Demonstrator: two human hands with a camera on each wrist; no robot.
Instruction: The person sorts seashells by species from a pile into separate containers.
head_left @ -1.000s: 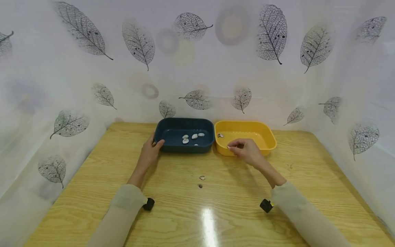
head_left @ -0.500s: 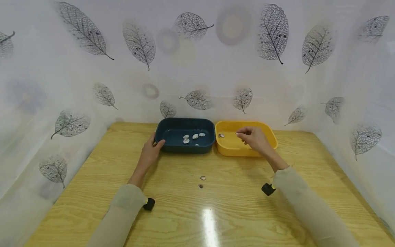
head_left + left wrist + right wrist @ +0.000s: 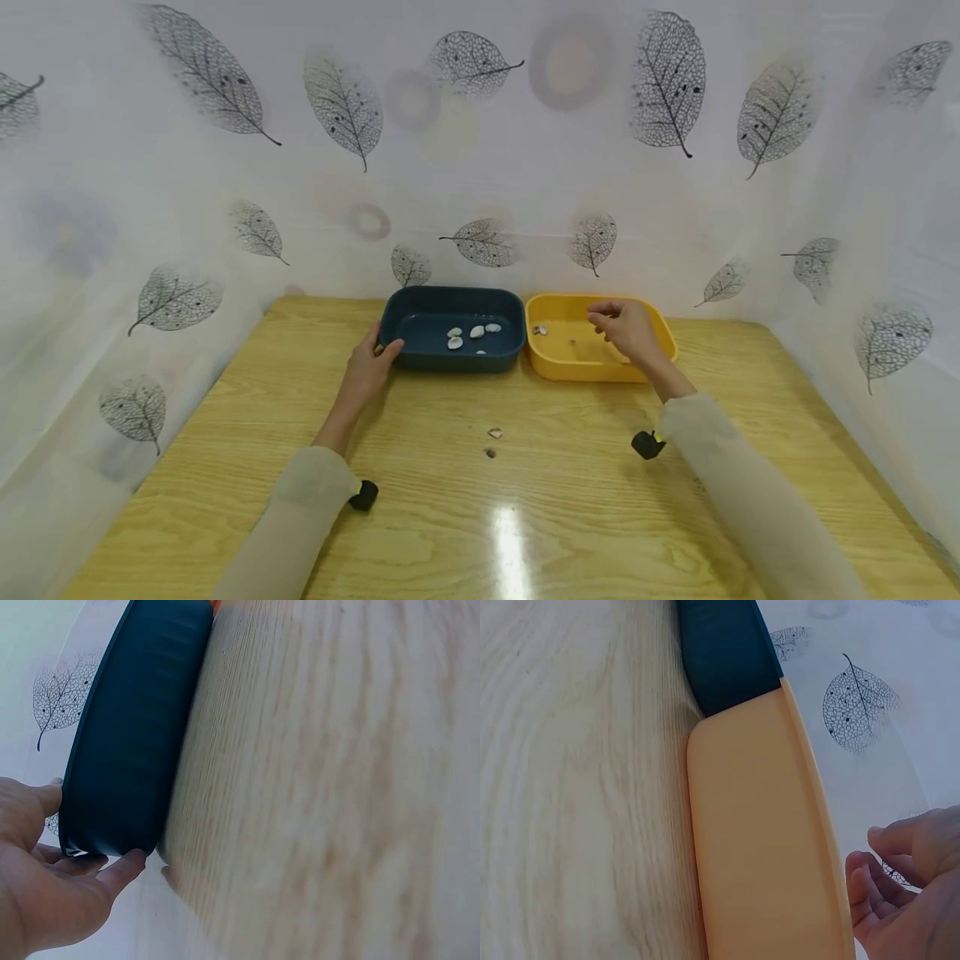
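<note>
My left hand (image 3: 366, 367) grips the left end of a dark blue plastic tub (image 3: 427, 362), thumb at the rim and fingers against the end wall (image 3: 112, 844). Several white seashells (image 3: 477, 332) lie inside this tub. Above the yellow tub (image 3: 585, 371), my right hand (image 3: 630, 333) hovers with nothing visible between its fingers; thumb and fingertips stand apart in the right wrist view. A small shell (image 3: 572, 342) lies on the yellow tub's floor, and a few little shells (image 3: 540, 330) are at its left end.
Two small shells, one pale (image 3: 495, 433) and one darker (image 3: 490, 453), lie on the wooden table (image 3: 420, 517) in front of the tubs. The tubs stand side by side against a leaf-patterned white cloth (image 3: 495, 167) at the back.
My right hand has moved from the yellow tub's front rim back and right over its inside, and has let go of a small shell there. My left hand stays on the dark blue tub.
</note>
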